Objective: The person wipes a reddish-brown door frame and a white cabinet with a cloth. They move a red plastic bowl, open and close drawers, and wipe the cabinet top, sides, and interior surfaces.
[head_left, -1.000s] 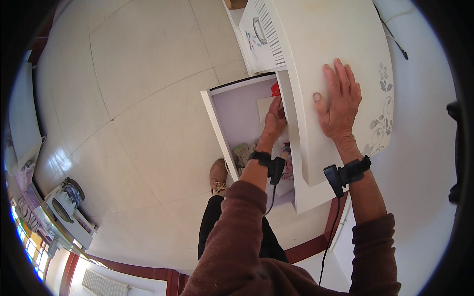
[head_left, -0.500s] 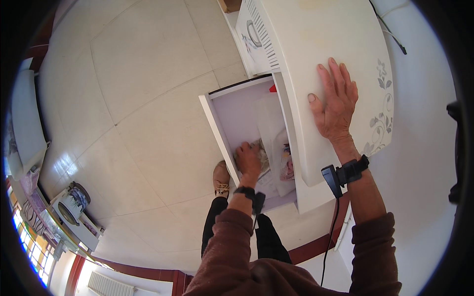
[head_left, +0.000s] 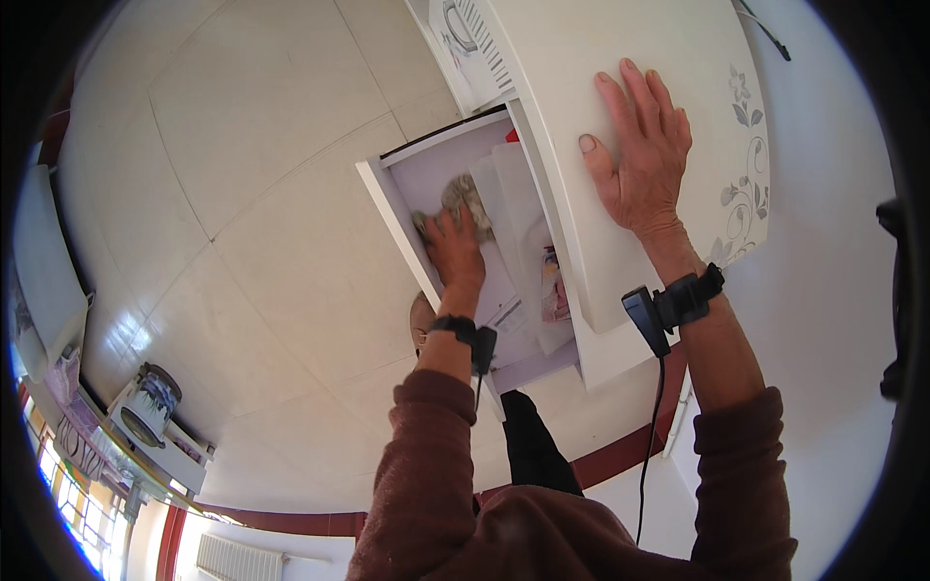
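Note:
My left hand (head_left: 455,250) reaches down into a pulled-out white drawer (head_left: 371,198). Its fingers curl over a crumpled grey-beige cloth-like bundle (head_left: 463,194), whose exact kind I cannot make out; parts of it show on both sides of the fingers. Beside the bundle, toward the cabinet, lies a whitish translucent sheet or bag (head_left: 511,208). A packet with pink contents (head_left: 554,295) rests nearer to me in the drawer. My right hand (head_left: 647,169) lies flat on the white cabinet top (head_left: 572,58), fingers stretched and thumb apart, holding nothing.
Another cabinet front with an oval handle (head_left: 459,27) stands beyond the drawer. Grey floral decoration (head_left: 746,184) runs along the top's wall side. A cable (head_left: 651,455) hangs from my right wrist device. My shoe (head_left: 419,318) is by the drawer on the tiled floor (head_left: 281,242).
My left hand has moved farther from me inside the drawer, and the grey-beige bundle has shifted the same way. My right hand stays flat on the cabinet top; the view has shifted slightly.

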### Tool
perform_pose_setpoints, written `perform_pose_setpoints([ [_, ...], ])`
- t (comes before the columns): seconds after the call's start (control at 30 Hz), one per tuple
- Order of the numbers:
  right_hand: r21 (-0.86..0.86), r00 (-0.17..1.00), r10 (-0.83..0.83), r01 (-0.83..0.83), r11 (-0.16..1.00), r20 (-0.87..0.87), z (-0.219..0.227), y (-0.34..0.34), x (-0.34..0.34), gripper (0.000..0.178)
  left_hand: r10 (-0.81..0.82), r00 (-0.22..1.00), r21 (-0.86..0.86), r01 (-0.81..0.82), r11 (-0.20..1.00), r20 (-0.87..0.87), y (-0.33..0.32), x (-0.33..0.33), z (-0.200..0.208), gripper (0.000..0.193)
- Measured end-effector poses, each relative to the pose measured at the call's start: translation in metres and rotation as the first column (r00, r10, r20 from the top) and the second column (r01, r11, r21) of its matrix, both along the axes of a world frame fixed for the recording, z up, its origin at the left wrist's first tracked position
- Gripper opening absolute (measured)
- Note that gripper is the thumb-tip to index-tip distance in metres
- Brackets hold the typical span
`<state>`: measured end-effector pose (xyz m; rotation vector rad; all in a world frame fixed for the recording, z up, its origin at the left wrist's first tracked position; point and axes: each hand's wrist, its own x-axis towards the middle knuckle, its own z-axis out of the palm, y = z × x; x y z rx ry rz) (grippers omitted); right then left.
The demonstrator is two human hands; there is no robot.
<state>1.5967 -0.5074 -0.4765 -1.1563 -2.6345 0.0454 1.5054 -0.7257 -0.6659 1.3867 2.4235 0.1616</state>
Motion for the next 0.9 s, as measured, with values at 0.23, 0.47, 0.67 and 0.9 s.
perform_pose_setpoints([
  [0.23, 0.001, 1.000, -0.010, 0.010, 1.000, 0.005, 0.001, 0.001, -0.001, 0.056, 0.187, 0.796, -0.327, 0.014, 0.945, 0.576, -0.062, 0.051, 0.025, 0.045],
  [0.47, -0.009, 1.000, -0.016, 0.016, 1.000, 0.026, 0.001, 0.000, 0.000, 0.057, 0.316, -0.387, -0.477, -0.455, 0.752, 0.866, -0.150, -0.039, 0.130, 0.024],
  [0.67, -0.015, 0.999, -0.018, 0.019, 1.000, 0.035, 0.001, 0.000, 0.000, 0.057, 0.616, 0.173, -0.396, -0.627, 0.671, 0.769, -0.195, -0.123, 0.135, 0.030],
  [0.9, -0.009, 0.999, -0.007, 0.007, 1.000, 0.038, 0.001, 0.001, 0.000, 0.057, 0.447, 0.446, -0.302, -0.360, 0.883, 0.775, -0.143, -0.057, 0.041, 0.028],
])
